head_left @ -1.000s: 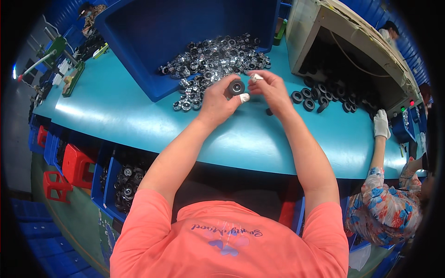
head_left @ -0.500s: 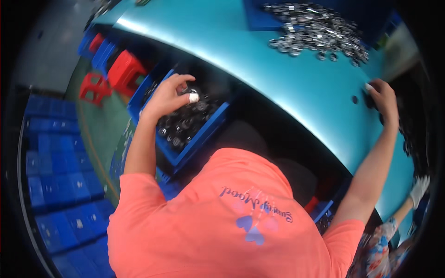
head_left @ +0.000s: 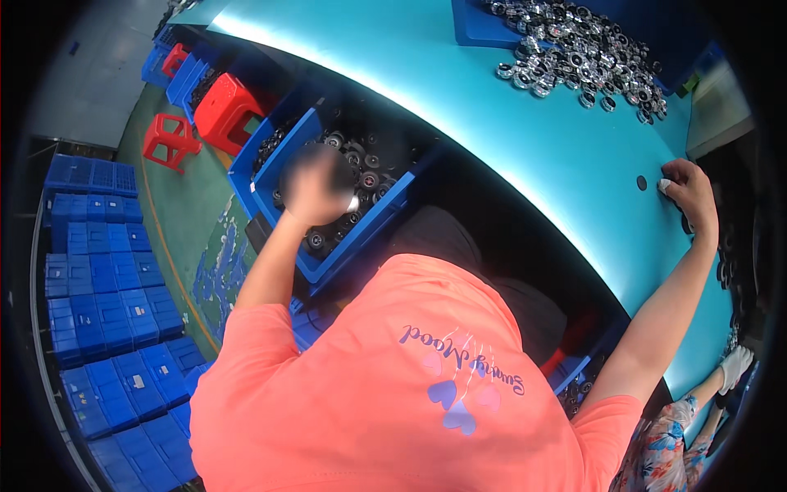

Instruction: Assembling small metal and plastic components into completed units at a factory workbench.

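My left hand point(head_left: 316, 193) reaches into a blue bin point(head_left: 361, 234) of small round wheel-like parts point(head_left: 370, 179), black with shiny hubs. A blur covers its fingers, so their grip cannot be told. On the right of the teal tabletop my right hand point(head_left: 693, 197) rests with fingers curled inward, a white cover on one fingertip. Dark round parts lie beneath and beside it; whatever its fingers hold is hidden. A single flat black disc point(head_left: 642, 183) lies just left of those fingers.
A heap of clear and black round parts point(head_left: 578, 61) spreads from a blue tray point(head_left: 484, 29) on the teal table point(head_left: 492, 139). Red stools point(head_left: 225, 111) and stacked blue crates point(head_left: 106, 303) stand left. A co-worker's gloved hand point(head_left: 735, 367) is at lower right.
My left hand has moved lower and deeper over the bin. My right hand has shifted slightly right and down, its fingers now drawn in more. The view has shifted a little.
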Demonstrator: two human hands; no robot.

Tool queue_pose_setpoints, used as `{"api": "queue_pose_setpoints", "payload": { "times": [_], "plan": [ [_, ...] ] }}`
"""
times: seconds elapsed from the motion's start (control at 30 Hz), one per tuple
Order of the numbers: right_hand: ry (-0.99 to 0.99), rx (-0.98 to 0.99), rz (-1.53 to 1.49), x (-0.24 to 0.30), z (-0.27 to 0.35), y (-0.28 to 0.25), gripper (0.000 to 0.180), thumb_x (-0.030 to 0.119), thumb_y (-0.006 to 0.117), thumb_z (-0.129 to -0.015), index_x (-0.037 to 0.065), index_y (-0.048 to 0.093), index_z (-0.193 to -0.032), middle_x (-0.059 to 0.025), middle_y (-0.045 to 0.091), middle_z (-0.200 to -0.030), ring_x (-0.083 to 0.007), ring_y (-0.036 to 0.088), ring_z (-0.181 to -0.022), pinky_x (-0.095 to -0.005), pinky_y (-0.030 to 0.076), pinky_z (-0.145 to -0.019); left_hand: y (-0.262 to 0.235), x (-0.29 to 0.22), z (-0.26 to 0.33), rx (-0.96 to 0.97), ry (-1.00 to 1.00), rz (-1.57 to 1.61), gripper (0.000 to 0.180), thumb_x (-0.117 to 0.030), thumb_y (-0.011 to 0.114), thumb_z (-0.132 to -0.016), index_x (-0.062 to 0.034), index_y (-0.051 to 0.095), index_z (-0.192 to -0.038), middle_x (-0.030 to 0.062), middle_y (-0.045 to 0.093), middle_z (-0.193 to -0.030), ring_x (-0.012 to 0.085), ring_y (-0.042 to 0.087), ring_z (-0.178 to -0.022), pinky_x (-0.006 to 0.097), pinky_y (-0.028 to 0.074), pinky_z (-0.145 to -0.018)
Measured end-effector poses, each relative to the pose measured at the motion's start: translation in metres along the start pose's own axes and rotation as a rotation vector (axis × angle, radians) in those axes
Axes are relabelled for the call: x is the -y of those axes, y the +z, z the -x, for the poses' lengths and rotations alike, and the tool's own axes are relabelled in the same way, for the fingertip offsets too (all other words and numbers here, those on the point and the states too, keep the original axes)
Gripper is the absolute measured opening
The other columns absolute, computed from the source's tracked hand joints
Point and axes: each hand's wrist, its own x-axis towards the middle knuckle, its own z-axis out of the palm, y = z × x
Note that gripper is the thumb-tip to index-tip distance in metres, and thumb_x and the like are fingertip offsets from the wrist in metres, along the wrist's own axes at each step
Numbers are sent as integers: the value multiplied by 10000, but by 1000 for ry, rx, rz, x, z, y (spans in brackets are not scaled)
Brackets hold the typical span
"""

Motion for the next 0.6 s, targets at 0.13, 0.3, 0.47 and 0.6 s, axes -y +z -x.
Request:
{"api": "queue_pose_setpoints", "payload": {
  "times": [0.13,0.3,0.47,0.6],
  "plan": [
    [3,-22,73,17,2,1,376,109,759,-753,11,713,-1113,-103,659,-857,-215,636,-809,-362,512,-769,19,-13,-2,-15,-70,57,969,-236,936,-614,-216,497,-1477,270,395,-1392,470,394,-1318,503,407,-1111],
    [-61,-62,46,13,1,7,389,114,754,-769,16,706,-1142,-113,647,-865,-231,630,-815,-366,511,-775,29,-44,-70,-232,64,343,690,-101,827,-704,-160,606,-1356,213,501,-1255,381,527,-1182,412,446,-1056],
    [-152,-117,34,12,-3,8,399,132,758,-785,16,699,-1162,-153,694,-948,-269,672,-896,-383,528,-841,46,-51,-132,-316,180,619,554,-166,753,-783,-61,614,-1308,216,623,-1080,399,601,-1037,447,496,-924],
    [-210,-217,-87,3,0,5,413,130,760,-803,23,698,-1197,-137,719,-1065,-255,683,-1012,-371,528,-921,18,-88,-110,-617,111,739,318,-19,650,-879,-51,675,-1195,113,648,-1038,243,640,-936,357,519,-805]
  ]
}}
